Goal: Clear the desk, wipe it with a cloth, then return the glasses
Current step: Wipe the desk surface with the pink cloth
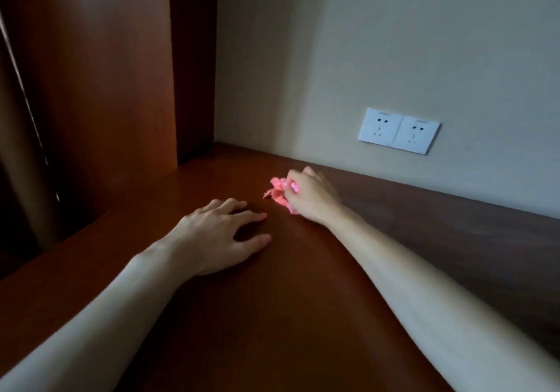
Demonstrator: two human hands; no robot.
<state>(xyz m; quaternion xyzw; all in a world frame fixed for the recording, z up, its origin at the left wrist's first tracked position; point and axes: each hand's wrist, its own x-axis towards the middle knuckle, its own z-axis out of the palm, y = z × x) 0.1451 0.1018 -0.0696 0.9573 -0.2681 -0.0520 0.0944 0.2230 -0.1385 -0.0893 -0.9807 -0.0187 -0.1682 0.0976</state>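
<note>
Right hand (309, 194) is out at one o'clock, fingers curled tight around a crumpled pink cloth (280, 192) pressed onto the reddish-brown wooden desk (272, 316) near the wall. Left hand (218, 234) lies flat at eleven o'clock, fingers spread, holding nothing. White double wall socket (399, 130) sits at two o'clock above.

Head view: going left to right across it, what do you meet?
Dark wooden side panel → left hand flat on the reddish-brown wooden desk → crumpled pink cloth → right hand gripping it → white double wall socket.
</note>
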